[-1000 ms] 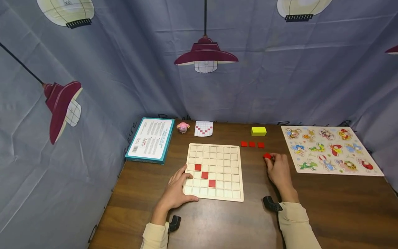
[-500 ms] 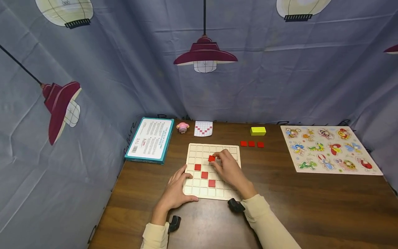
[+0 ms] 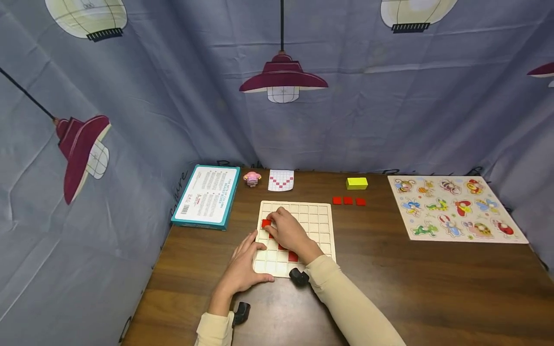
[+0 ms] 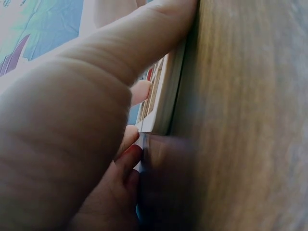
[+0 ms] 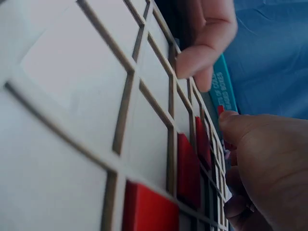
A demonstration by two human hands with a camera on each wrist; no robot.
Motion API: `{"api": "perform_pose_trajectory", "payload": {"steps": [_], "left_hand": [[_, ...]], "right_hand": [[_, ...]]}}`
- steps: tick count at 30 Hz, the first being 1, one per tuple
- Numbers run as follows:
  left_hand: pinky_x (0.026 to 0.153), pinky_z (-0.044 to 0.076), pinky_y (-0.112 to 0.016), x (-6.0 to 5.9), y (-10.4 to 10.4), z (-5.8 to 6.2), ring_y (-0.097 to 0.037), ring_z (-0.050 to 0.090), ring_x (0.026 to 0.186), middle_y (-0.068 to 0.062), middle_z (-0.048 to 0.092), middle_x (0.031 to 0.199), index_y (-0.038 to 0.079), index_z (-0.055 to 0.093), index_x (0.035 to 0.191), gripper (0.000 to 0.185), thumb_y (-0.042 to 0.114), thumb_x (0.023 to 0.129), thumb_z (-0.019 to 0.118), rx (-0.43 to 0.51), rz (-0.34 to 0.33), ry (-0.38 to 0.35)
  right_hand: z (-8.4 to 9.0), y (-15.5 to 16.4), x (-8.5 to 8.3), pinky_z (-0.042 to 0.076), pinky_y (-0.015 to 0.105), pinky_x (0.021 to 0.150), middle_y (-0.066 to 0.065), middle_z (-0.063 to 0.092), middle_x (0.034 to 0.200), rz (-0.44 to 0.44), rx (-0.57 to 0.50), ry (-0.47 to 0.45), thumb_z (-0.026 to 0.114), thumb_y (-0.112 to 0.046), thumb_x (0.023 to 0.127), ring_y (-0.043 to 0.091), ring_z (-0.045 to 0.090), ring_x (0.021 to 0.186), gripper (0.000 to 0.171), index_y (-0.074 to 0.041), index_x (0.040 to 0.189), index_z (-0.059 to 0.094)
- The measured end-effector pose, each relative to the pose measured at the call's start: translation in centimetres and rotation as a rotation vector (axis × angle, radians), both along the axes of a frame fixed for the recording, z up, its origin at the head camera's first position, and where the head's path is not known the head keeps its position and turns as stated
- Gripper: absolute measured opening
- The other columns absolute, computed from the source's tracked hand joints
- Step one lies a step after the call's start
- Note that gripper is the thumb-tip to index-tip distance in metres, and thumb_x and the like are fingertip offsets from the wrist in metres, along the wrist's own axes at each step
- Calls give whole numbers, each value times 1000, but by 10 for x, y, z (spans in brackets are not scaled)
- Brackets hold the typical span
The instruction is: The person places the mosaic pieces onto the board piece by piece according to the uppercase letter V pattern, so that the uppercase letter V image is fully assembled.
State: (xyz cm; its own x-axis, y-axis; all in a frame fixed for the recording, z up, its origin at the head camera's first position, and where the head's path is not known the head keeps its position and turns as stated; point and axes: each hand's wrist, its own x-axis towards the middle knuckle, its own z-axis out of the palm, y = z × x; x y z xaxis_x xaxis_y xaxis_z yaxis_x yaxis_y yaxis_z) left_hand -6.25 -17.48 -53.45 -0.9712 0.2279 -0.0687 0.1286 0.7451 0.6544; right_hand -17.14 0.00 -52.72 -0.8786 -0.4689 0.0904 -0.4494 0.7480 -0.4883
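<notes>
A pale wooden grid board (image 3: 320,216) lies in the middle of the table. My right hand (image 3: 270,222) reaches across it and pinches a red square tile (image 3: 265,223) over the upper-left cells. In the right wrist view, the tile's edge (image 5: 220,109) shows above my thumb. Red tiles (image 3: 293,257) sit in a diagonal on the board, partly hidden under my right hand; two of them (image 5: 188,168) show in the right wrist view. My left hand (image 3: 248,254) rests on the board's near-left corner, its thumb along the front edge (image 4: 166,96).
Three loose red tiles (image 3: 348,201) and a yellow block (image 3: 357,183) lie behind the board on the right. A pattern card (image 3: 281,180), a pink toy (image 3: 252,179) and a teal box (image 3: 207,196) sit at the back left. An animal puzzle (image 3: 454,206) lies far right.
My right hand picked a red tile up from the table on the right and carried it leftward across the board to its upper-left cells. My left hand stayed put.
</notes>
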Motion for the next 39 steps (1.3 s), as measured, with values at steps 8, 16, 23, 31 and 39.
{"api": "perform_pose_trajectory", "payload": {"steps": [8, 16, 23, 31, 39], "left_hand": [[124, 22, -60, 2, -1, -1, -33, 21, 157, -8, 23, 170, 18, 59, 126, 76, 46, 65, 94, -3, -8, 1], [122, 24, -63, 1, -2, 0, -36, 24, 156, -11, 25, 169, 15, 59, 125, 77, 45, 64, 95, 4, -11, 27], [123, 23, -62, 1, -1, 0, -34, 23, 157, -9, 24, 170, 18, 59, 126, 76, 46, 65, 95, -3, -5, 1], [123, 23, -61, 0, 1, -2, -31, 22, 157, -8, 24, 170, 19, 58, 126, 76, 46, 65, 95, 8, -2, 3], [122, 22, -63, 3, -2, -6, -32, 22, 157, -7, 24, 170, 19, 58, 125, 76, 46, 65, 95, 18, 4, 8]], "right_hand": [[-2, -11, -1, 56, 36, 88, 4, 62, 105, -9, 48, -9, 71, -30, 97, 19, 63, 95, 29, -9, 117, 71], [0, -14, -1, 57, 34, 86, 2, 63, 99, -34, 54, 19, 73, -28, 95, 17, 61, 92, 27, -9, 114, 74], [4, 21, -5, 54, 36, 83, 4, 65, 103, -70, -118, -11, 75, -31, 93, 19, 60, 91, 37, -9, 123, 72], [-8, 160, -24, 46, 38, 77, 17, 64, 110, -306, -273, 65, 81, -24, 89, 27, 57, 88, 48, -4, 130, 67], [-25, 249, -37, 46, 57, 97, 27, 48, 134, -418, -184, -68, 72, -24, 96, 42, 54, 112, 63, 2, 148, 47]]}}
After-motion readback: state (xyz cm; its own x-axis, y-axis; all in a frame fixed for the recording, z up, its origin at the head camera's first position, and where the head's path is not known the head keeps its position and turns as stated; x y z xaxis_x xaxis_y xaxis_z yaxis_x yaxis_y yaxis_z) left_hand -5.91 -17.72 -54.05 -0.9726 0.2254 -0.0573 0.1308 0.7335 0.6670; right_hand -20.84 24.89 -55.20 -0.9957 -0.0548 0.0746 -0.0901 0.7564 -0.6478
